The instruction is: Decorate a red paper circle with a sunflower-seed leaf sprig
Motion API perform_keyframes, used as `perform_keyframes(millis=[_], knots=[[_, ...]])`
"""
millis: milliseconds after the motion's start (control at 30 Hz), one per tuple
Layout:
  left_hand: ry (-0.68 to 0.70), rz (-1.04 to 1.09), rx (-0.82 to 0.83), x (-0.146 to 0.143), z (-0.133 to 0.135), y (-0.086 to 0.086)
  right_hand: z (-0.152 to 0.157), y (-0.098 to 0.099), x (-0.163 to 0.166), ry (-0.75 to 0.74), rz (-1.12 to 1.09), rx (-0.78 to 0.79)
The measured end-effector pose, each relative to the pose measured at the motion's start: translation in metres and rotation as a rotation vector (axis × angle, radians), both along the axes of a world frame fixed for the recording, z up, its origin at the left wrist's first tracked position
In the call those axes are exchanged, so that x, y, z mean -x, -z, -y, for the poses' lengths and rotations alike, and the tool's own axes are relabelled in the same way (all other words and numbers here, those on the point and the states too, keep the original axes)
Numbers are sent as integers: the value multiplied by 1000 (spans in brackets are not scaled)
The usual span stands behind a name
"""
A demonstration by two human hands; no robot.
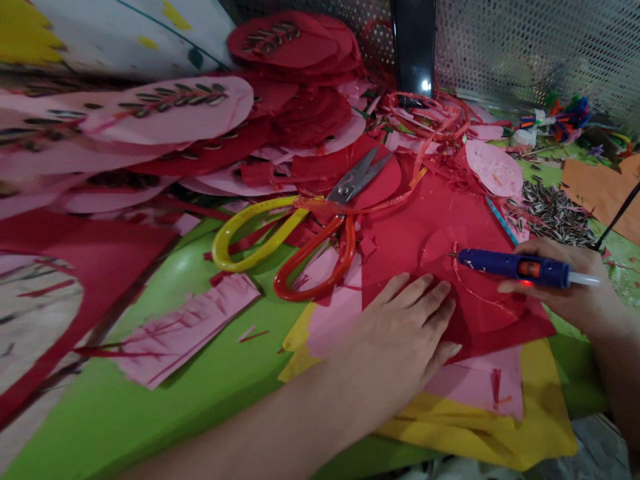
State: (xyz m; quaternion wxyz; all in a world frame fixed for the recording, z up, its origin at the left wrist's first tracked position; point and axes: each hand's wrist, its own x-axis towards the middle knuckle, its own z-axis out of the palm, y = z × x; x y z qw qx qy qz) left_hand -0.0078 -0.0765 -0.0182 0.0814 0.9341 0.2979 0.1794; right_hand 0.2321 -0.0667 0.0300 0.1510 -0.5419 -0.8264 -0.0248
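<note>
My right hand point(565, 280) grips a blue glue gun point(493, 262), with a clear glue stick point(584, 279) poking out of its back end. The gun's nozzle points left and meets a red oval point(435, 250) lying on a red sheet point(395, 227). A thin curved strand point(475, 297) runs across that oval below the nozzle. My left hand point(407, 320) lies flat with fingers outstretched on the red sheet, pressing near the oval's left edge. Scissors point(343, 192) with one yellow and one orange handle rest to the left, blades parted.
Pink and red ovals bearing rows of seeds point(170, 107) are heaped at the back left. Loose striped seeds point(557, 213) lie at right, near an orange sheet point(600, 193). A perforated metal panel point(525, 53) stands behind. Folded pink paper point(195, 327) sits on the green surface point(170, 427).
</note>
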Motion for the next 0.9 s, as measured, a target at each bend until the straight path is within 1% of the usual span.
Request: perform_keyframes(millis=[133, 233, 367, 567, 833, 900], knots=[[1, 1, -4, 0, 0, -1, 0, -2, -9, 85, -140, 64], [1, 0, 0, 0, 0, -2, 0, -3, -14, 139, -142, 113], [-3, 9, -21, 1, 0, -1, -1, 0, -15, 117, -99, 80], [-1, 20, -41, 1, 1, 1, -2, 2, -12, 100, -78, 88], [17, -20, -11, 1, -2, -2, -3, 0, -8, 109, -22, 33], [23, -34, -3, 1, -2, -3, -1, -2, -9, 130, -9, 49]])
